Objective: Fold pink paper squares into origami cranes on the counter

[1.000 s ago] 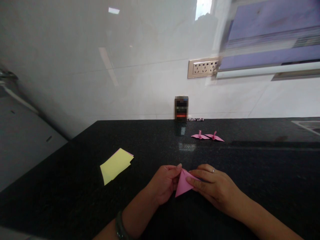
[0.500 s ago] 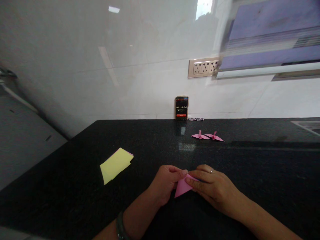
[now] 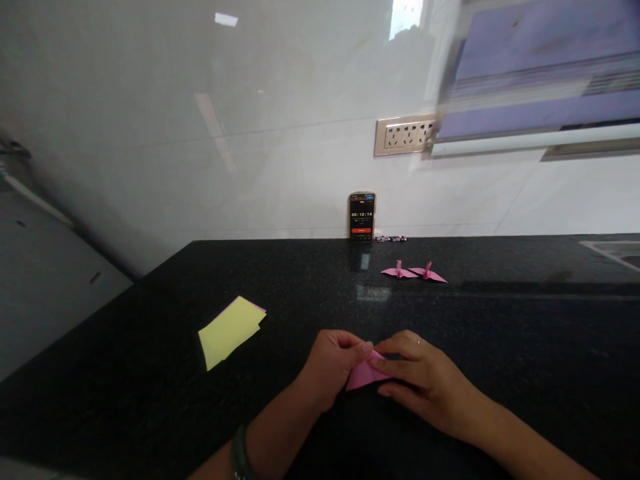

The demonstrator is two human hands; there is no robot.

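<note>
Pink paper [image 3: 361, 377] (mostly under fingers)

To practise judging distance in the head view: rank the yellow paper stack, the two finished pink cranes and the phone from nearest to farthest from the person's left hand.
From the left hand:
1. Yellow paper stack, on the counter to its left.
2. Finished pink cranes, farther back and to the right.
3. Phone, propped against the back wall.

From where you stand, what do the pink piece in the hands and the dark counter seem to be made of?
Pink piece: thin matte paper, judging by its sharp creases and flat folds. Counter: probably polished speckled stone, granite-like; it is glossy enough to mirror the phone and the wall.
</note>
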